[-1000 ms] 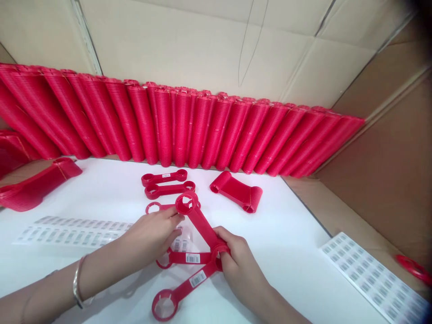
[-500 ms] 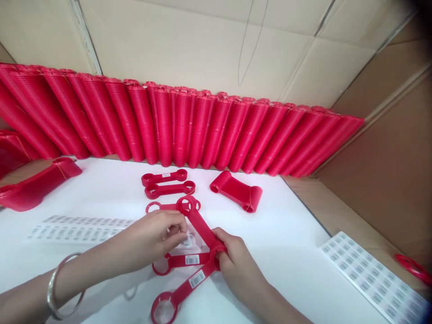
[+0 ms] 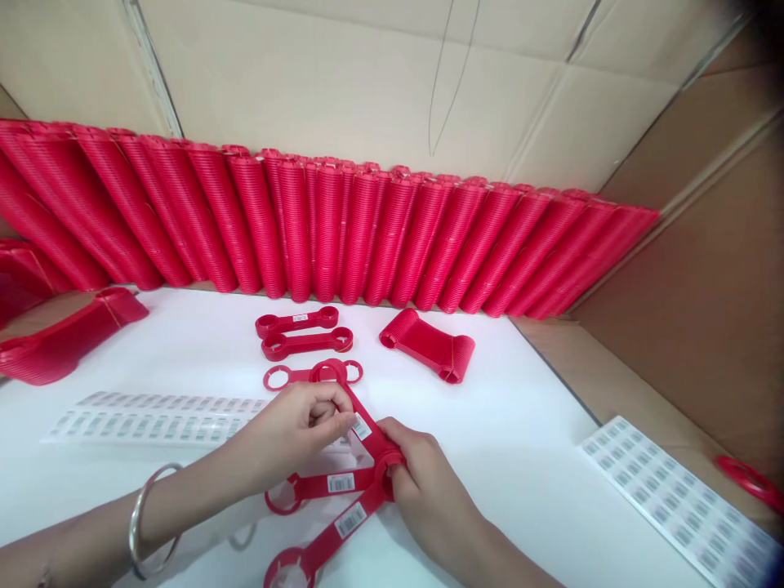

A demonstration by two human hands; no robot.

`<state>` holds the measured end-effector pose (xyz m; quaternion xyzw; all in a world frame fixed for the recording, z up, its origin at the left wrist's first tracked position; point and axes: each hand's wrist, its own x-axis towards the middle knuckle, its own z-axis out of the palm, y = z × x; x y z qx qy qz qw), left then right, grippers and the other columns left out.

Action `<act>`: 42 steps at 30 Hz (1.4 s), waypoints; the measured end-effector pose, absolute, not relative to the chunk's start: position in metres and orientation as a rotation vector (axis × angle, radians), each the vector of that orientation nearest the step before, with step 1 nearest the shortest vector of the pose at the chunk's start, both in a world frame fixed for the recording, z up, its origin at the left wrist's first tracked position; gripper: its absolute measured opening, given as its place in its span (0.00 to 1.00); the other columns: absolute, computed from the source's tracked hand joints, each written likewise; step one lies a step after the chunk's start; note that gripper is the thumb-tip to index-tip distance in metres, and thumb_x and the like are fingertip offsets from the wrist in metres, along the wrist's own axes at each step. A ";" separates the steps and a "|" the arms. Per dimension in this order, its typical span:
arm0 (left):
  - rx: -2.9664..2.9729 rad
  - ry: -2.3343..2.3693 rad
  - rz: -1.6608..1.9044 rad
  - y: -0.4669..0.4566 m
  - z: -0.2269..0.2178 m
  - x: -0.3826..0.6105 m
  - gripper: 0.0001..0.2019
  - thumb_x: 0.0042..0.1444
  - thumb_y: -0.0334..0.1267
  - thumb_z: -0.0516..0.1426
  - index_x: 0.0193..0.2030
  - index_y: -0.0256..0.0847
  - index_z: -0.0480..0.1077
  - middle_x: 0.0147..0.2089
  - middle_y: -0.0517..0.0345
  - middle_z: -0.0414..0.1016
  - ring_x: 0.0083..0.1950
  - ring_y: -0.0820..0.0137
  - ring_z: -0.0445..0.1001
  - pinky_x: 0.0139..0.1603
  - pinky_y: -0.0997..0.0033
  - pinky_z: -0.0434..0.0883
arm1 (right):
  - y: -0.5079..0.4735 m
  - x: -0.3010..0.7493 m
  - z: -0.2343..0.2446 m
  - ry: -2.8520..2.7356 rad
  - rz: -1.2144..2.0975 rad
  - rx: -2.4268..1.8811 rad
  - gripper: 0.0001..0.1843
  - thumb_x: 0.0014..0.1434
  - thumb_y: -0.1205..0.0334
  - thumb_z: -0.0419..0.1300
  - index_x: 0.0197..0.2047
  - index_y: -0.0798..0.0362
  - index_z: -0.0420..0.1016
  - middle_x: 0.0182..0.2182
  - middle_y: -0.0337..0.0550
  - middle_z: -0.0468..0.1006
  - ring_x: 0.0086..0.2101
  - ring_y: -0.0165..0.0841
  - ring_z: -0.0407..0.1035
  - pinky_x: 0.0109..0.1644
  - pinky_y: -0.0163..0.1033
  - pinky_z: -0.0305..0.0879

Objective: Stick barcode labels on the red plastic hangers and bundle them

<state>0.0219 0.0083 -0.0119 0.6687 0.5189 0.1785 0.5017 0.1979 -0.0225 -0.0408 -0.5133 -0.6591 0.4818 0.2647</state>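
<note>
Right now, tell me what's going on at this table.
A person sits at a white table fanning out three red plastic double-ring pieces. The right hand pinches their overlapped ring ends together. The left hand presses a small barcode sticker onto the top piece; the two pieces below already carry labels. Sheets of barcode stickers lie to the left and right, finished pieces lie farther back, and long stacks of the red pieces lean against the cardboard wall.

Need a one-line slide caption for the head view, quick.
Left hand presses a barcode label onto a red handle that the right hand pinches with two labelled ones.
</note>
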 end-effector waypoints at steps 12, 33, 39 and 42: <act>1.600 1.265 0.468 0.006 -0.011 0.024 0.14 0.55 0.47 0.50 0.28 0.38 0.65 0.19 0.68 0.58 0.21 0.78 0.53 0.21 0.76 0.49 | -0.023 0.197 -0.042 -1.745 1.338 -1.383 0.13 0.45 0.77 0.42 0.27 0.52 0.62 0.24 0.36 0.69 0.25 0.27 0.61 0.28 0.31 0.56; 3.214 1.506 0.871 0.004 -0.031 0.018 0.19 0.56 0.52 0.50 0.33 0.34 0.66 0.37 0.46 0.71 0.31 0.65 0.70 0.24 0.69 0.67 | -0.029 0.194 -0.042 -1.803 1.354 -1.289 0.16 0.43 0.79 0.42 0.29 0.53 0.64 0.26 0.37 0.71 0.27 0.29 0.65 0.31 0.32 0.59; 2.916 1.511 0.871 0.019 -0.033 0.003 0.11 0.61 0.40 0.48 0.44 0.36 0.63 0.43 0.50 0.67 0.36 0.68 0.71 0.28 0.71 0.69 | -0.027 0.193 -0.039 -1.696 1.444 -1.268 0.19 0.41 0.79 0.41 0.30 0.53 0.67 0.26 0.37 0.73 0.28 0.29 0.66 0.31 0.31 0.60; 2.634 1.408 0.919 0.021 -0.028 0.002 0.07 0.61 0.36 0.47 0.43 0.38 0.63 0.44 0.52 0.64 0.38 0.71 0.70 0.34 0.72 0.70 | -0.026 0.195 -0.040 -1.670 1.446 -1.286 0.19 0.42 0.78 0.42 0.32 0.54 0.68 0.27 0.38 0.73 0.28 0.30 0.66 0.30 0.32 0.60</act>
